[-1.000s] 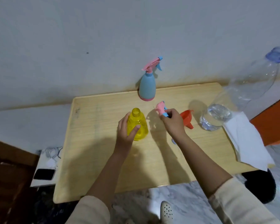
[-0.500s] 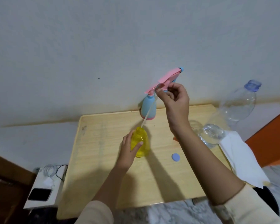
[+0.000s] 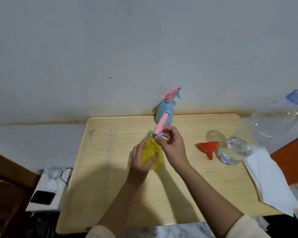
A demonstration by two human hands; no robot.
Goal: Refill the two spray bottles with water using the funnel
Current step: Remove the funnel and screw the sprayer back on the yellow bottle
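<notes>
Yellow spray bottle [image 3: 155, 156] stands mid-worktop [image 3: 107, 169], likely light, thin-walled and slippery, so the left hand [image 3: 139, 163] wraps its belly while the right hand [image 3: 173, 148] pinches the trigger head [image 3: 161, 126] at its neck.

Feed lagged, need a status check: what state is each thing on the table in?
Yellow plastic spray bottle: upright, gripped by left hand.
Pink spray head: at yellow bottle's neck, pinched by right hand.
Blue plastic spray bottle: upright, head on.
Red plastic funnel: lying on its side.
Clear plastic water bottle: standing, little water.
</notes>
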